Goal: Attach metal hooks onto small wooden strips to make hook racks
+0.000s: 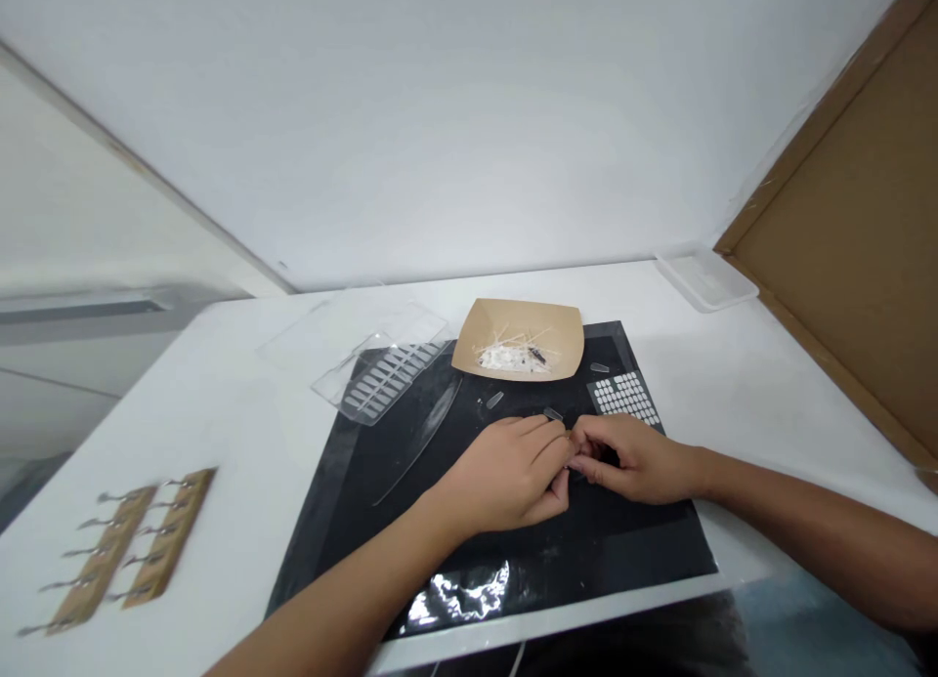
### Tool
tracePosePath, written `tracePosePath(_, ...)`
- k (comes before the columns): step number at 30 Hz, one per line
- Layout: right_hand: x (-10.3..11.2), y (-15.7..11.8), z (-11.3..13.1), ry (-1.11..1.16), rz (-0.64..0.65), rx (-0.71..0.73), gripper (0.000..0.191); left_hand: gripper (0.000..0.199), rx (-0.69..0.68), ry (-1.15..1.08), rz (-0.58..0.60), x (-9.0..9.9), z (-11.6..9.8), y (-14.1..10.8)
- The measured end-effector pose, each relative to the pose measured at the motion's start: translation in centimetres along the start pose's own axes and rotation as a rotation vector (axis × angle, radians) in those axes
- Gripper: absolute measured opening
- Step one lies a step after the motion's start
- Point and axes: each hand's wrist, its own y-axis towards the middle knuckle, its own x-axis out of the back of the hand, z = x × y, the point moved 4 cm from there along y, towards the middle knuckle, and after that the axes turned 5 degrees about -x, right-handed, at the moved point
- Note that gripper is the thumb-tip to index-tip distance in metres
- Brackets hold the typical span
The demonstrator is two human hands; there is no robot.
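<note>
Over a black mat [586, 550], my left hand [520, 467] and my right hand [630, 457] meet fingertip to fingertip. Both are closed in a pinch. Whatever lies between the fingers is small and mostly hidden, so I cannot make it out. Just beyond the fingers lies a clear nail tip [553, 414]. Another clear piece [494, 400] rests farther left, and a third [599, 367] sits near the mat's far right. Beside my right hand is a dark sheet of pale adhesive tabs [622, 396].
A brown cardboard tray [517, 316] holds white scraps and thin sticks. Left of it lies a clear case with rows of nail tips [388, 376]. Two wooden bars with metal clips [172, 535] stand at left. A translucent plastic container [707, 278] sits at the back right.
</note>
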Motion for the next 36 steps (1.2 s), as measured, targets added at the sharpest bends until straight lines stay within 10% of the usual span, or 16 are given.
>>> tracePosePath(36, 0.02, 0.04, -0.18, -0.165, 0.060, 0.014, 0.025, 0.003, 0.041, -0.056, 0.217, -0.94, 0.27, -0.05)
